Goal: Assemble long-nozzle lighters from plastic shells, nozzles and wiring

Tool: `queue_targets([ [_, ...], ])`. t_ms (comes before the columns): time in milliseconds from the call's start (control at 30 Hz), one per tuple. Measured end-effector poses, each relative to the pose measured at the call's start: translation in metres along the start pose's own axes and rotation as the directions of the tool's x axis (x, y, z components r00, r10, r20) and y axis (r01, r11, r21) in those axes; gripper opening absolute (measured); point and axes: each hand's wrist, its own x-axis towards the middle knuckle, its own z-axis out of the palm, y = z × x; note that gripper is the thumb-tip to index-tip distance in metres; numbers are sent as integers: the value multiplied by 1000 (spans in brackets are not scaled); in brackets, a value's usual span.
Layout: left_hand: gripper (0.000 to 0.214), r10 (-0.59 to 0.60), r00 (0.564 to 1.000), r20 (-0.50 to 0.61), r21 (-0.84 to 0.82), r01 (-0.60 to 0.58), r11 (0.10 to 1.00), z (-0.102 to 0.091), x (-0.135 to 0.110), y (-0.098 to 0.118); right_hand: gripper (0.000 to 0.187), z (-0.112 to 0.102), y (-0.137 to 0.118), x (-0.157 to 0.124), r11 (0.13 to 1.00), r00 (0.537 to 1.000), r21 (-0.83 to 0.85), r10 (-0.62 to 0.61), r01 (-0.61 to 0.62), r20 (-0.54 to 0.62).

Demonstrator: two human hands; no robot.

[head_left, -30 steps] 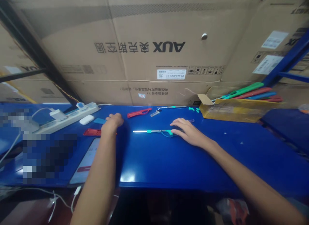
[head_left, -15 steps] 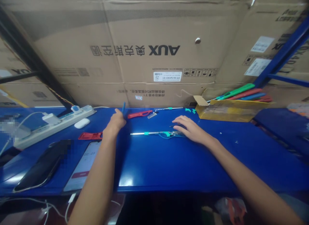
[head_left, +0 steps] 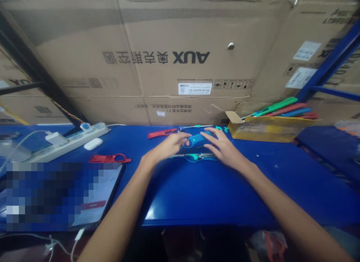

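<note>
My left hand (head_left: 176, 142) and right hand (head_left: 222, 145) pinch a blue cover (head_left: 198, 139), still off the opened lighter (head_left: 194, 157) nearer me. Two red covers (head_left: 101, 158) lie unjoined, left.

The table (head_left: 197, 196) leaves passage at front centre. A yellow box (head_left: 267, 130) blocks back right; a power strip (head_left: 71, 140), back left.

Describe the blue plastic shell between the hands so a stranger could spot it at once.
Below the tall brown cardboard wall is a glossy blue table. Toward its far side, the left hand and right hand flank a brighter blue plastic shell. The blue shell lying nearer has a slim metal rod; this one is in hand.
</note>
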Motion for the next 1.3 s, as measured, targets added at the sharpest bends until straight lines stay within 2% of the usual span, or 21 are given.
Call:
queue_targets([
  [100, 36, -18, 997, 78, -8, 19, 1000, 5, -1, 0, 42, -5, 7, -2, 999, 997, 20, 34, -35, 68],
  [200, 38, -40, 992, 117, 42, 35, 998, 4, -2, 4, 39, -11, 16, -4, 990, 982, 113, 69, -89, 173],
  [367, 37, -54, 986, 156, 179, 26, 983, -4, -4, 2, 39, -18, 25, -8, 939, 931, 247, 150, -239, 332],
  [500, 28, -105, 967, 234, 211, 54, 976, -12, -6, -5, 41, -21, 24, -8, 919, 906, 279, 154, -278, 393],
  [600, 24, -157, 967, 203, 282, 96, 954, -14, -6, -6, 41, -23, 20, -8, 905, 885, 298, 151, -302, 440],
  [700, 21, -141, 968, 207, 309, 72, 948, -14, -6, -6, 39, -24, 18, -8, 902, 863, 299, 138, -313, 486],
  [1000, 11, -119, 966, 230, 363, 28, 932, -12, -6, -6, 39, -21, 17, -9, 911, 849, 292, 104, -290, 518],
  [1200, 12, -113, 968, 225, 412, 10, 911, -11, -7, -7, 39, -16, 17, -9, 914, 863, 302, 94, -272, 496],
  [1300, 13, -140, 969, 205, 424, 41, 905, -11, -7, -8, 39, -14, 15, -9, 919, 869, 295, 90, -261, 487],
])
